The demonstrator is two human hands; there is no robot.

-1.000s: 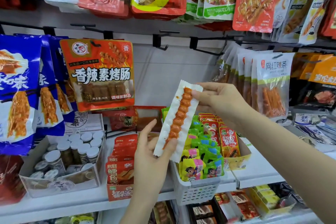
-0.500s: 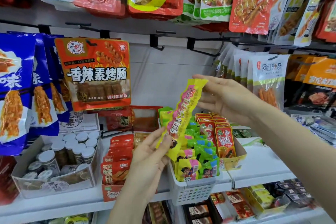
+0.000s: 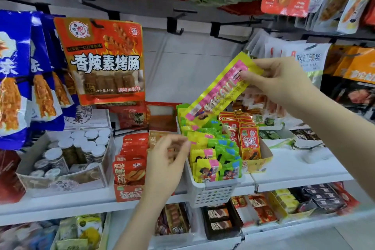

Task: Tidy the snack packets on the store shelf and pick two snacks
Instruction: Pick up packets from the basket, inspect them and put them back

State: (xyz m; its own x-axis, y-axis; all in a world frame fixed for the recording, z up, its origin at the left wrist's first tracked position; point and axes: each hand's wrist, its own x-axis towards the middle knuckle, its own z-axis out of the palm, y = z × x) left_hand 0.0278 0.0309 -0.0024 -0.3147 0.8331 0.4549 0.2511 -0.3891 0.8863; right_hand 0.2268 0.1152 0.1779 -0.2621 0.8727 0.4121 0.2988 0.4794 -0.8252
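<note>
Right hand (image 3: 278, 81), at about 2 o'clock from frame centre, pinches the top end of a long yellow-and-pink snack strip (image 3: 219, 91) between thumb and fingers. The strip hangs slantwise, its lower end pointing toward 7 o'clock and reaching just above the rear packets in the white basket (image 3: 211, 193).

Left hand (image 3: 166, 164), at 6 o'clock, holds nothing. Fingers loosely curled, blurred; fingertips near the basket's left rim and in front of the red carton of packets (image 3: 129, 170). Cannot tell whether it touches either.

Basket holds small yellow, green and pink packets (image 3: 215, 160) standing in rough rows, some leaning. A yellow tray of red sachets (image 3: 249, 144) sits just beside it at 3 o'clock. All rest on the white shelf (image 3: 300, 172).

Step in hand, as judged: one long strip is lifted clear of the basket, either as a pick or for re-seating. Which, not determinable.

Next move calls for:
- if re-seating, lower the strip tail-first into the back row, left hand parting the leaning packets to open a slot;
- if keeping, shift the strip aside and free a hand for the second pick.

Strip is thin and floppy; a one-end pinch lets it swing.
</note>
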